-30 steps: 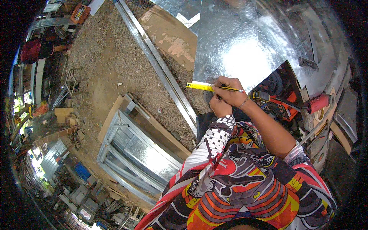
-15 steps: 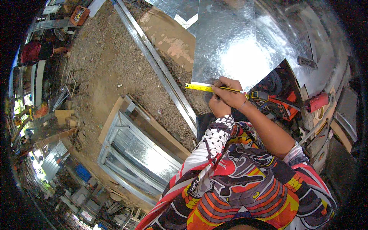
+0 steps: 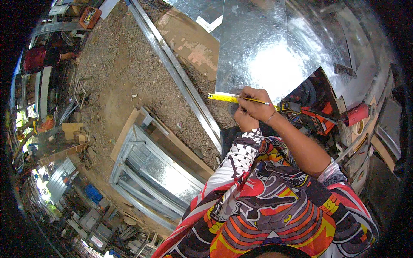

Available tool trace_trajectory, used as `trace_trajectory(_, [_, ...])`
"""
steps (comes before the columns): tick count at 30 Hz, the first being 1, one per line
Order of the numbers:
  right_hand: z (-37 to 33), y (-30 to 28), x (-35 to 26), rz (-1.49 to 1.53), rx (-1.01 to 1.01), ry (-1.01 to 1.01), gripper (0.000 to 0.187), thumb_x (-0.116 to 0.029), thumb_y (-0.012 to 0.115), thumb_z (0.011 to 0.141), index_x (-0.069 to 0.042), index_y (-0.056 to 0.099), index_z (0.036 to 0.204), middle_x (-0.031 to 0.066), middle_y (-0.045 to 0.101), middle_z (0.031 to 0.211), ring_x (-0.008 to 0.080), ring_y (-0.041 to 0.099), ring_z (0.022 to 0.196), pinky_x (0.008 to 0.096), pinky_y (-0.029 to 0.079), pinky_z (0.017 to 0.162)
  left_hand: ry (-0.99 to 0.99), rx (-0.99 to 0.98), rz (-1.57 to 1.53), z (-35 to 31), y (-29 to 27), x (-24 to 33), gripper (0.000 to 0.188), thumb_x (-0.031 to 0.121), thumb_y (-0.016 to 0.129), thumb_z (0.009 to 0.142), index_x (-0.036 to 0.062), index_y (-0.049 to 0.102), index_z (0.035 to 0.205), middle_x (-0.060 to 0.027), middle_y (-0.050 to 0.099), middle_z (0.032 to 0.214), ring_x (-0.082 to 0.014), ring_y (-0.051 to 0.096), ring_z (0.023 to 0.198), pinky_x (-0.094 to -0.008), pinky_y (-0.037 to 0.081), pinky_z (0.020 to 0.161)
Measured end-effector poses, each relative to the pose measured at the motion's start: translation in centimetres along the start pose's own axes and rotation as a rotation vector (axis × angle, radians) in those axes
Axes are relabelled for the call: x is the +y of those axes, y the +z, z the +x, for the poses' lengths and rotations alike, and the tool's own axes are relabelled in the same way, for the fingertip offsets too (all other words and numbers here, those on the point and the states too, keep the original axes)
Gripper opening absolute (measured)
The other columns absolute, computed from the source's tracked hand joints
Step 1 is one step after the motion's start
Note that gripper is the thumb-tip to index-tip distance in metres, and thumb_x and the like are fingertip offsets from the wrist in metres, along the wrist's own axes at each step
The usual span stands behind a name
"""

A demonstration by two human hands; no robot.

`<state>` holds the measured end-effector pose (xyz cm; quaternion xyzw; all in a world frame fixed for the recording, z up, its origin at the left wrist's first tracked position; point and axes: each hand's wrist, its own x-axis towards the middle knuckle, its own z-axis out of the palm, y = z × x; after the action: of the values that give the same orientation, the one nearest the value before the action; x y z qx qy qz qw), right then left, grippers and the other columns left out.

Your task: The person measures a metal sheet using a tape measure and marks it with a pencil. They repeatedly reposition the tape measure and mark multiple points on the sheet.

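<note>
The yellow blade of a tape measure [image 3: 221,98] lies stretched across the near edge of a shiny metal sheet [image 3: 245,56]. Its dark case [image 3: 291,108] rests at the right end, near the sheet's cut corner. My left hand [image 3: 246,121] is closed at the blade, just below the sheet's edge; its fingertips are partly covered by the other hand. My right hand [image 3: 258,103] bends over the blade with its fingers pinched round a slim pen [image 3: 267,103], whose pale end sticks out toward the case. The pen's tip is hidden.
Long metal channels [image 3: 172,64] run across the gravel floor to the left. A metal frame [image 3: 146,172] lies nearer. At the right are a red-handled tool [image 3: 322,118], a red cylinder [image 3: 358,114] and a tape roll [image 3: 358,126]. Another person [image 3: 41,59] is at far left.
My right hand has shifted very slightly over the tape blade, and the pen's pale end has moved a little left. The tape measure and the sheet stay in place.
</note>
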<state>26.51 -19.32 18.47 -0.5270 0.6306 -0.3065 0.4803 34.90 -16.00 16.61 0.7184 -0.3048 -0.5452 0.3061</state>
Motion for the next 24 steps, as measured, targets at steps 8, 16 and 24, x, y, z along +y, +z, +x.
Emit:
trace_trajectory(8, [-1.5, -0.8, -2.7, 0.217, 0.281, 0.228, 0.022, -0.018, 0.073, 0.093, 0.000, 0.061, 0.091, 0.0086, 0.070, 0.085, 0.0100, 0.062, 0.078, 0.0276, 0.052, 0.066, -0.046, 0.005, 0.109, -0.4, 0.0, 1.8, 0.026, 0.009, 0.064, 0.097, -0.0082, 0.068, 0.116, -0.0151, 0.074, 0.105, -0.0190, 0.068, 0.094, -0.0322, 0.052, 0.086])
trace_trajectory(16, [-2.5, -0.8, 2.0, 0.199, 0.252, 0.166, 0.020, -0.014, 0.073, 0.092, 0.000, 0.059, 0.094, 0.0080, 0.070, 0.091, 0.0085, 0.063, 0.085, 0.0264, 0.054, 0.072, 0.053, -0.005, 0.169, 0.3, 0.1, 0.3, 0.028, 0.011, 0.064, 0.096, -0.0067, 0.069, 0.117, -0.0195, 0.075, 0.103, -0.0231, 0.071, 0.094, -0.0352, 0.053, 0.084])
trace_trajectory(24, [-2.5, -1.5, 1.0, 0.088, 0.205, 0.183, 0.022, -0.015, 0.075, 0.091, 0.001, 0.060, 0.088, 0.0080, 0.071, 0.088, 0.0085, 0.064, 0.085, 0.0272, 0.054, 0.072, 0.149, 0.051, 0.106, 0.9, 0.8, -1.9, 0.039, 0.032, 0.060, 0.092, -0.0030, 0.073, 0.106, -0.0284, 0.071, 0.097, -0.0448, 0.066, 0.091, -0.0509, 0.051, 0.083])
